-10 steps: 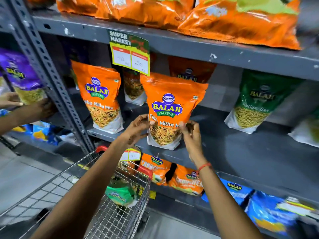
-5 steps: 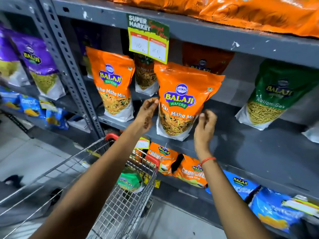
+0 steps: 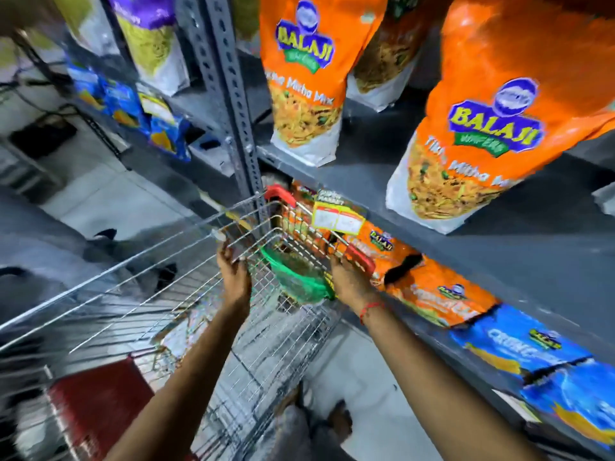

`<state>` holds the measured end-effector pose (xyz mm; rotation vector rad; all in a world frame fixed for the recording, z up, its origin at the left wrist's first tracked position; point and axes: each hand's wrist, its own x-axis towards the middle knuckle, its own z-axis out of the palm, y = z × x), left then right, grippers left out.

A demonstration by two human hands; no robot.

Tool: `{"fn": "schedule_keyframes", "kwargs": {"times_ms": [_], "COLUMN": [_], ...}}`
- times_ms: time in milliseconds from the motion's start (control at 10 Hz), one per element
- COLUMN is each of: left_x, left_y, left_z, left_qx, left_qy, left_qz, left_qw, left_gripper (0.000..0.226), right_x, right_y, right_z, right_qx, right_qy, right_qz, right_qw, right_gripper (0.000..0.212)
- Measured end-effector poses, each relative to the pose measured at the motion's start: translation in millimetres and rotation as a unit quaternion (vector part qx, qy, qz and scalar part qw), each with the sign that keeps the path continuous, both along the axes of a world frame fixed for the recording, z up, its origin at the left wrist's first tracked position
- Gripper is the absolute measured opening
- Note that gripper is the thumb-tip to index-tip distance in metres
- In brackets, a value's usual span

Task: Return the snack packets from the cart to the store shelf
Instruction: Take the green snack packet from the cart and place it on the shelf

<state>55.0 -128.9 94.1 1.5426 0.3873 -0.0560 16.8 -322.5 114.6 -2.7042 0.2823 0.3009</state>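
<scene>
Both hands down in cart (image 3: 139,294), flanking green packet (image 3: 296,281). Left hand (image 3: 233,274) fingers spread beside it; right hand (image 3: 349,277) touching its edge, closure unclear. Risk: packet snagging on wire mesh, or slipping from loose grip before reaching shelf (image 3: 366,181).

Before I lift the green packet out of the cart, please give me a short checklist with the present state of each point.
1. Green packet in the cart: ok.
2. Left hand beside it: ok.
3. Right hand beside it: ok.
4. Grip closed on the packet: cannot tell, image blurred.
5. Free shelf space right of the orange packet: ok.
</scene>
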Motion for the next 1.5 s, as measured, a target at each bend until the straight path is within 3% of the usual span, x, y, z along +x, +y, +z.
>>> {"fn": "schedule_keyframes", "kwargs": {"times_ms": [100, 200, 300, 400, 500, 600, 700, 800, 900, 1000, 1100, 1200, 1300, 1500], "left_x": [-3, 2, 4, 11, 18, 23, 26, 28, 29, 23, 14, 1, -13, -45], "left_y": [6, -1, -9, -17, -14, -7, 0, 15, 33, 49, 56, 47, 32, -7], "left_z": [-48, -78, -92, -97, -111, -128, -129, -119, -96, -69, -38, -1, 29, 78], "left_qx": [0.024, 0.068, 0.048, -0.026, -0.124, -0.087, 0.008, 0.077, 0.100, 0.082, 0.057, 0.030, 0.002, -0.042], "left_qy": [0.084, 0.155, 0.169, 0.196, 0.216, 0.201, 0.190, 0.162, 0.126, 0.095, 0.063, 0.038, 0.017, -0.047], "left_qz": [-0.059, -0.176, -0.280, -0.303, -0.299, -0.301, -0.291, -0.296, -0.293, -0.273, -0.245, -0.214, -0.182, -0.086], "left_qw": [0.994, 0.970, 0.944, 0.932, 0.921, 0.928, 0.938, 0.938, 0.943, 0.954, 0.966, 0.976, 0.983, 0.994], "left_gripper": [0.062, 0.085, 0.094, 0.075, 0.106, 0.118, 0.083, 0.076, 0.060, 0.049, 0.045, 0.042, 0.041, 0.037], "right_x": [11, 27, 35, 37, 40, 37, 21, 10, 28, 20, -3, -15, -23, -38], "right_y": [2, 1, 1, -2, -9, 0, -5, -23, -26, 18, 28, 33, 30, -3], "right_z": [-12, -36, -56, -76, -96, -64, -49, -54, -92, -18, -9, 0, 19, 50], "right_qx": [-0.019, -0.005, -0.017, -0.006, 0.054, 0.115, 0.130, 0.127, 0.257, 0.313, 0.386, 0.424, 0.450, 0.476], "right_qy": [0.153, 0.220, 0.270, 0.276, 0.274, 0.302, 0.278, 0.285, 0.224, 0.152, 0.083, -0.015, -0.105, -0.174], "right_qz": [-0.005, -0.006, -0.047, -0.001, -0.008, -0.100, -0.204, -0.190, -0.089, -0.081, -0.123, -0.138, -0.138, -0.106], "right_qw": [0.988, 0.975, 0.962, 0.961, 0.960, 0.941, 0.930, 0.931, 0.936, 0.934, 0.911, 0.895, 0.876, 0.856], "right_gripper": [0.044, 0.039, 0.041, 0.038, 0.030, 0.036, 0.023, 0.014, 0.048, 0.031, 0.029, 0.050, 0.058, 0.055]}}
